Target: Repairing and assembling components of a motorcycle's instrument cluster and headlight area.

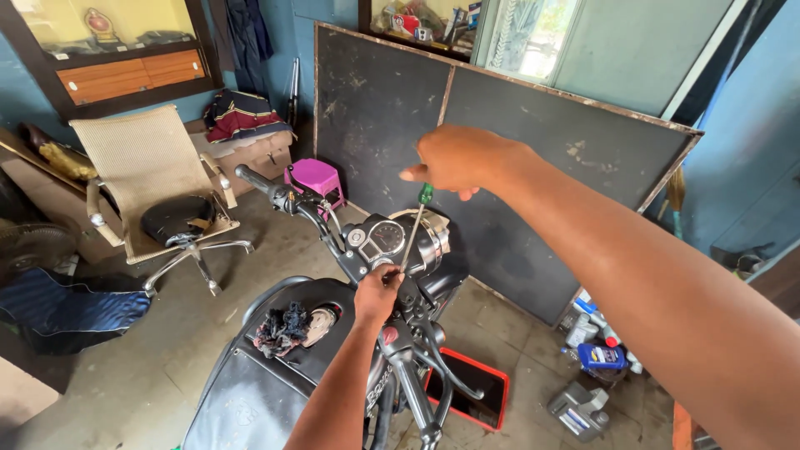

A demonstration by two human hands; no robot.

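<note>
Right hand grips screwdriver; left hand seemingly steadies its tip.

I see soft, even daylight coming from the window at top, which is blown out white. Shadows on the floor are faint. My wide lens bends the edges, and the near right forearm looks slightly soft.

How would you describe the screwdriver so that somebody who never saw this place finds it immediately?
Start at the black motorcycle in the middle of the floor and go to its round gauges between the handlebars. The screwdriver stands there almost upright, its top in the right hand, its tip by the left hand. It is the only thin metal shaft with a green handle.
</note>
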